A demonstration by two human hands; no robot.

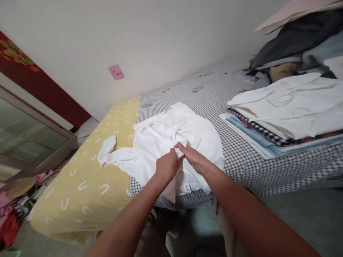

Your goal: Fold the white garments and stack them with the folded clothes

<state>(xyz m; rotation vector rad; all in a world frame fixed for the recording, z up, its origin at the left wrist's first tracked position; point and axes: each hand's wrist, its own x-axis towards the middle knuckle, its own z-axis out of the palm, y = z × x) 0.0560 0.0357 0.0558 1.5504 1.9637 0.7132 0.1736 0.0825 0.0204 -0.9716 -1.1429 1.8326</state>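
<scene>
A crumpled white shirt [198, 137] lies bunched on a bed, across a grey checked sheet [241, 167] and a yellow blanket [88, 185] with white U marks. One white sleeve [112, 155] stretches left over the blanket. My left hand [167, 166] is on the middle of the shirt, fingers curled into the cloth. My right hand [191, 157] lies just to its right, fingertips gathering a fold of the same shirt. The two hands nearly touch. A small label [187, 187] shows on the shirt below them.
A tall stack of folded clothes [284, 125] with a white garment on top stands on the bed's right side. Dark clothes [297, 39] are heaped behind it. A pink note [116, 71] is stuck to the wall. Colourful clothes [8, 221] lie on the floor at left, by a glass door [29, 132].
</scene>
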